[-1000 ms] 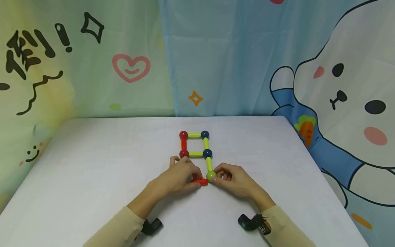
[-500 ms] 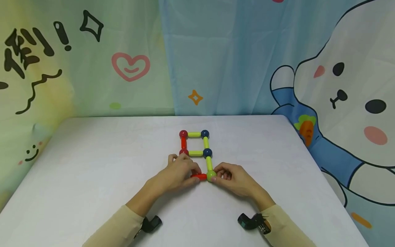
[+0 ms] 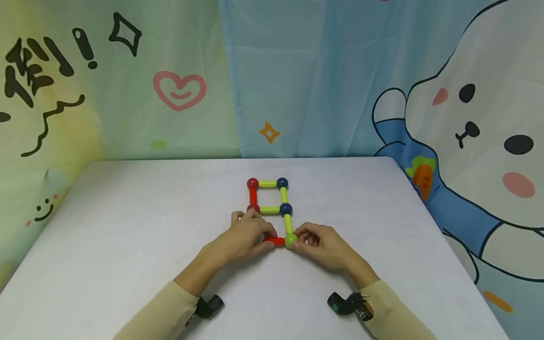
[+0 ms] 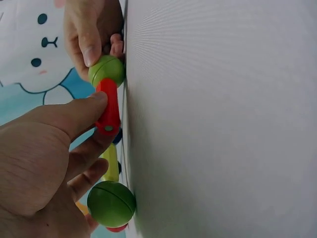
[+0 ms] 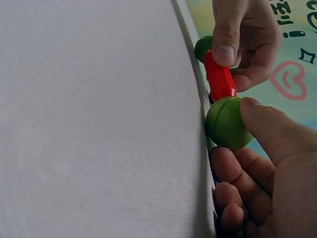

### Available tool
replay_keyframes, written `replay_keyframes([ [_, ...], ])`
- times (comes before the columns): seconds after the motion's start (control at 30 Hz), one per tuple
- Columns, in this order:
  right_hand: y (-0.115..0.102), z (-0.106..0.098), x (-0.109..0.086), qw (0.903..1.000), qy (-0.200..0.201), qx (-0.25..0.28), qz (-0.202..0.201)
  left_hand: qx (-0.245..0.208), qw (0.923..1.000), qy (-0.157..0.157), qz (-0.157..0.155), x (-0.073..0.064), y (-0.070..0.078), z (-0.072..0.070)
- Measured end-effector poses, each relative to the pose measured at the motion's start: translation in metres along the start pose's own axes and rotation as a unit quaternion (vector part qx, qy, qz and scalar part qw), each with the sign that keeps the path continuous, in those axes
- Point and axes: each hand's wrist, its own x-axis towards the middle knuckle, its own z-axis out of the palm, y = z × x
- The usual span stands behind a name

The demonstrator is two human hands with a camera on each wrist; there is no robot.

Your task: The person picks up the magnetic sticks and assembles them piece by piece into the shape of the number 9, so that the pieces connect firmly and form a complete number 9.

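Observation:
My left hand (image 3: 244, 238) pinches a red rod (image 4: 110, 106) between thumb and fingers. The rod's far end meets a green ball (image 3: 291, 241), which my right hand (image 3: 325, 246) grips from the right side. From that ball a yellow-green rod (image 3: 288, 224) runs up to a dark blue ball (image 3: 286, 209), the corner of a square of rods and balls. Red balls (image 3: 252, 183) and a red rod (image 3: 253, 196) make up the square's left side. Beside my left fingers lies a second green ball (image 4: 111, 204), hidden from the head view behind that hand.
Everything lies on a white-covered table (image 3: 148, 226). Behind it hangs a printed curtain (image 3: 297, 80) with a cartoon rabbit on the right. Black cameras (image 3: 209, 307) are strapped at both wrists.
My left hand has brought the red rod slightly up and over, from just below the green ball to end-on against it. The right hand stays on the ball.

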Motion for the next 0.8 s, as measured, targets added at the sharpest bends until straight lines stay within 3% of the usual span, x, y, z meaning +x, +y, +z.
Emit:
replay_keyframes([
  [0.53, -0.006, -0.005, 0.002, 0.9999, -0.002, -0.011, -0.01, 0.01, 0.9999, -0.003, -0.013, -0.001, -0.002, -0.002],
  [0.8, -0.011, -0.009, 0.007, 0.9985, 0.02, -0.019, -0.047, 0.003, 0.9993, 0.007, -0.037, -0.009, -0.011, -0.007],
])
